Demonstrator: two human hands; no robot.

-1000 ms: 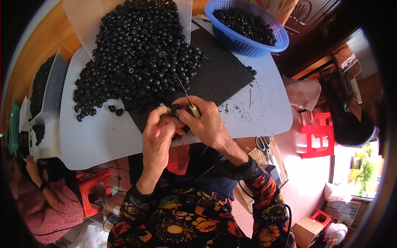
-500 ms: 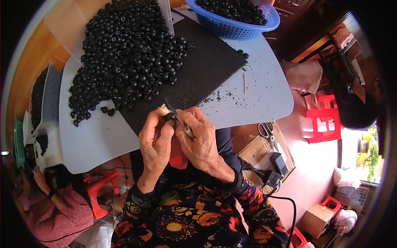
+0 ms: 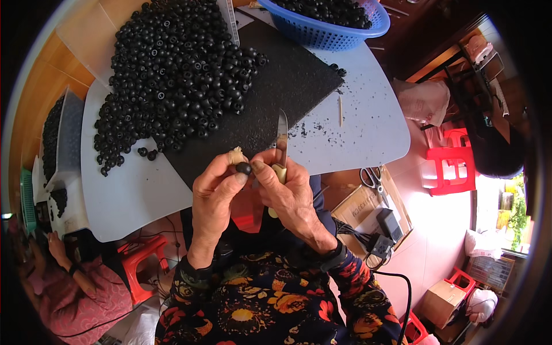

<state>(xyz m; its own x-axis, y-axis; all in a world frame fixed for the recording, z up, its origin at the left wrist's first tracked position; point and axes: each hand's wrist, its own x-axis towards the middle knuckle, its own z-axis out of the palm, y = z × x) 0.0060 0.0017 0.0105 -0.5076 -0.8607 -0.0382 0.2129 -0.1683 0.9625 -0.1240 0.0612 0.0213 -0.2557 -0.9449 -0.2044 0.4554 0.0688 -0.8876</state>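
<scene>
My left hand (image 3: 215, 192) is closed, pinching a small round black piece (image 3: 244, 168) between thumb and index finger. A pale wrap (image 3: 236, 155) covers that index fingertip. In my right hand (image 3: 287, 192) is a small knife (image 3: 282, 131) with a pale handle, its blade pointing away from me, toward the far side of the table. The right thumb is close beside the black piece; I cannot tell whether it touches. Ahead of both hands lies a dark mat (image 3: 287, 75) sprinkled with black crumbs. A big heap of similar black pieces (image 3: 172, 75) covers its left part.
A blue basket (image 3: 322, 39) of black pieces stands at the far edge of the pale table (image 3: 368, 132). Scissors (image 3: 372, 179) and adapters rest on a cardboard box (image 3: 359, 210) at right. Another person (image 3: 80, 282) sits at left. Red stools (image 3: 451, 169) stand around.
The knife has come away from the black piece, swinging right and upright. My right hand has shifted slightly right, and the piece now shows at the left fingertips.
</scene>
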